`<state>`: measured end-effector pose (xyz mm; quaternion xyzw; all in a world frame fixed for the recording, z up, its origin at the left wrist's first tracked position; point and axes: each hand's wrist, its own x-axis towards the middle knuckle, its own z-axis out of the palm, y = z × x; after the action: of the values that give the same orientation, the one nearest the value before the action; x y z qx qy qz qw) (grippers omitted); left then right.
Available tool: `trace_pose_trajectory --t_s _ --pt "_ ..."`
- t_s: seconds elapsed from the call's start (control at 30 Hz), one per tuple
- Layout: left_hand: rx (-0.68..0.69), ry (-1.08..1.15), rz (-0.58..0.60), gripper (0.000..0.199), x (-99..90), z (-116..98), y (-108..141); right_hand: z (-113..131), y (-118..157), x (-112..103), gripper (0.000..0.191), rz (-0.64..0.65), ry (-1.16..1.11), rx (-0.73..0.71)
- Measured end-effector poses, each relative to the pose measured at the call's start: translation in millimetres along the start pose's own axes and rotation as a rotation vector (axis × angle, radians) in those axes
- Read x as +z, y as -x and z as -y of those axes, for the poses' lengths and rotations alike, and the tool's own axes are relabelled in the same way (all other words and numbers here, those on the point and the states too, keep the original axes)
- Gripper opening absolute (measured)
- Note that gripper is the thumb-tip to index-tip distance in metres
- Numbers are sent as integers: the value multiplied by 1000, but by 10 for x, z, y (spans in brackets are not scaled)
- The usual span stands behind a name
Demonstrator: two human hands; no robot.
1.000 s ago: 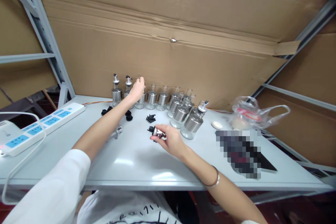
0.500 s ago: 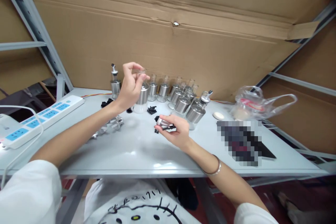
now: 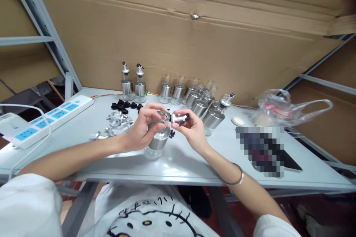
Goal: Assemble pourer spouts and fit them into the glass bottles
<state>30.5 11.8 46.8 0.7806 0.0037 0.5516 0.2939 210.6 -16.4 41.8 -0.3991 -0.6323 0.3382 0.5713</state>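
My left hand (image 3: 148,126) is closed round the neck of a glass bottle (image 3: 158,142) with a steel sleeve, which is tilted to the right over the front part of the table. Between the fingers of my right hand (image 3: 191,127) is a silver pour spout (image 3: 179,119) with a black flap. Its black stopper end meets or nearly meets the bottle's mouth; the fingers partly hide how far in it is. Small black parts (image 3: 172,133) lie just behind the hands. Left of them are black stoppers (image 3: 122,106) and a pile of silver collars (image 3: 118,122).
Two bottles with spouts (image 3: 139,89) stand at the back left. Several open bottles (image 3: 178,92) line the back, and another spouted bottle (image 3: 214,118) is at their right. A power strip (image 3: 52,120) lies left; a plastic bag (image 3: 278,109) and a white disc (image 3: 238,121) are right.
My left hand has brought the bottle from the back row toward me and tilted it. My right hand has raised the pour spout to the bottle's mouth.
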Motion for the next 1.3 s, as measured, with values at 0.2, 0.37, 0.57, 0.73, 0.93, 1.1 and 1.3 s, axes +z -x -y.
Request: trace_pose_trajectory --t_s 0.2,0.37,0.57,0.73,0.93,1.1,1.3 --pt "-15 99 47 12 50 58 42 12 23 -9 44 -2 -139 14" --pt "-69 56 64 20 70 77 102 83 61 -14 41 -24 -96 -67" --pt "-60 134 48 32 93 62 134 303 -67 24 33 25 -130 -159" --pt "-146 196 43 45 115 77 166 445 -187 88 28 227 -188 -124" --pt "-104 206 83 57 117 96 172 354 -232 138 27 335 -355 48" --pt "-93 206 73 55 117 107 187 330 -225 154 23 323 -421 109" --pt "-97 167 78 56 113 74 179 373 -219 193 23 266 -395 145"
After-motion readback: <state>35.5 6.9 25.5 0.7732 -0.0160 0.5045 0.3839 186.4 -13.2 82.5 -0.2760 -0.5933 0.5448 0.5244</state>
